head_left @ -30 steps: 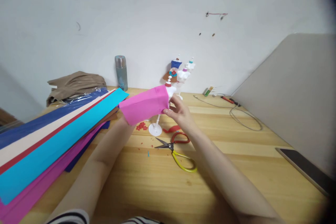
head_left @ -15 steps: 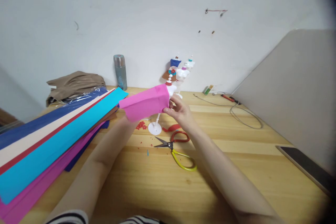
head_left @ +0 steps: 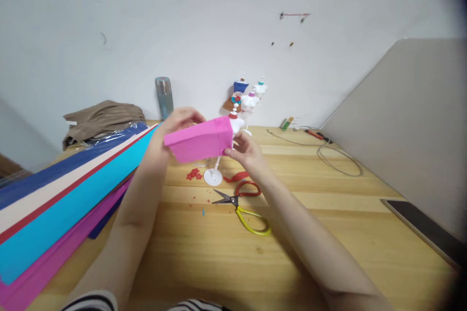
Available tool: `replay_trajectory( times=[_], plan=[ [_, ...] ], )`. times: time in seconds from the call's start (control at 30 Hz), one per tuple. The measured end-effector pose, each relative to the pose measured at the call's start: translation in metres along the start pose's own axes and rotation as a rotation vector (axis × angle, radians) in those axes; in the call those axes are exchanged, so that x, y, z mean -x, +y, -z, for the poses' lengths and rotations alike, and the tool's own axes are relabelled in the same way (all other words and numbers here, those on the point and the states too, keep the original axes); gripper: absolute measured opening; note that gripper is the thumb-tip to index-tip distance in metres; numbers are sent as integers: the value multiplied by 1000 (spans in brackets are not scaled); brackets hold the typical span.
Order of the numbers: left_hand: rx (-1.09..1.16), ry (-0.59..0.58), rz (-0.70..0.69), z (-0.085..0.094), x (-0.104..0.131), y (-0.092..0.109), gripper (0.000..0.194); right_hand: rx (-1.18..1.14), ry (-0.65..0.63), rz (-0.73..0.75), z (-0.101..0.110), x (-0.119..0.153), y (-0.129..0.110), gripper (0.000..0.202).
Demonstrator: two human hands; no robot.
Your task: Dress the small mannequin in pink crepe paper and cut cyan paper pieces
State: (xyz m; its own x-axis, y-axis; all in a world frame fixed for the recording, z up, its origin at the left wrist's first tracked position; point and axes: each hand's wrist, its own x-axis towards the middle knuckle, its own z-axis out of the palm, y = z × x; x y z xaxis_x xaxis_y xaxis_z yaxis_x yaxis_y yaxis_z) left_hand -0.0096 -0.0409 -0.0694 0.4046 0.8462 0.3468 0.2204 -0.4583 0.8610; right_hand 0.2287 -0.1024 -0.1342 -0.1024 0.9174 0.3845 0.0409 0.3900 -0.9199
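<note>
A pink sheet [head_left: 199,141] is wrapped against a small white mannequin [head_left: 237,124] with a red neck band, on a stand with a round white base [head_left: 212,177]. My right hand [head_left: 245,149] pinches the sheet's lower right edge beside the mannequin. Above the sheet's left part is my left hand [head_left: 182,119], blurred, its fingers partly behind the sheet; whether they grip it does not show. Scissors [head_left: 235,200] with red and yellow handles lie open below. Small red pieces [head_left: 194,174] and a red strip [head_left: 237,177] are near the base.
Coloured sheets [head_left: 83,180] lie at the left, with brown cloth [head_left: 105,119] behind. A flask [head_left: 164,97] and several other mannequins [head_left: 250,101] stand near the wall. At the right are a cable [head_left: 339,155], a green-labelled item [head_left: 287,123] and a dark flat object [head_left: 419,228].
My left hand has come out from behind the pink sheet and risen above its left part. My right hand keeps its hold. The whole view has shifted slightly.
</note>
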Motion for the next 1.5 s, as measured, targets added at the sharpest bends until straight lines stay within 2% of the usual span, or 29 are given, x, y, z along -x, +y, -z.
replay_trajectory(
  times=[0.07, 0.1, 0.17, 0.2, 0.27, 0.3, 0.37, 0.47, 0.67, 0.87, 1.03, 1.13, 1.27, 1.4, 1.5],
  plan=[
    [105, 15, -11, 21, -2, 3, 55, -24, 0, -13, 0, -1, 1, 36],
    [124, 2, -23, 30, 0, 8, 55, -32, 4, -14, 0, -2, 2, 36],
    [35, -39, -56, 37, 7, 25, 57, -41, 16, -8, -1, -3, 3, 36],
    [-82, -66, -48, 35, 11, 35, 61, -46, 21, -3, -1, -3, 3, 36],
    [-333, -9, -2, 20, 18, 55, 67, -48, 21, 1, -1, -3, 3, 36],
    [-419, 23, 17, 10, 19, 62, 65, -43, 15, 1, -2, -3, 3, 35],
    [-456, 10, 35, -9, 19, 70, 49, -29, 3, -2, -2, -2, 2, 34],
    [-386, -58, 27, -22, 14, 65, 27, -28, -4, -4, -2, -1, 1, 35],
    [-433, -20, -114, -17, 7, 47, 14, -34, -10, -2, -2, -2, 3, 35],
    [-549, 4, -262, -11, 5, 43, 20, -108, -18, -5, -1, -2, 6, 34],
    [-594, -94, -223, -3, 4, 41, 18, -131, -23, -4, -1, -3, 8, 33],
    [-586, -102, -206, -3, 1, 38, 17, -142, -29, -6, -1, -2, 9, 32],
    [-449, -43, -232, -12, -2, 33, 20, -176, -49, 4, -2, -2, 8, 32],
    [-137, -180, -181, -23, -7, 26, 17, -224, -78, -18, -1, -1, 6, 36],
    [-19, -194, -152, -31, -12, 20, 11, -248, -86, -26, 0, -1, 6, 35]
  ],
)
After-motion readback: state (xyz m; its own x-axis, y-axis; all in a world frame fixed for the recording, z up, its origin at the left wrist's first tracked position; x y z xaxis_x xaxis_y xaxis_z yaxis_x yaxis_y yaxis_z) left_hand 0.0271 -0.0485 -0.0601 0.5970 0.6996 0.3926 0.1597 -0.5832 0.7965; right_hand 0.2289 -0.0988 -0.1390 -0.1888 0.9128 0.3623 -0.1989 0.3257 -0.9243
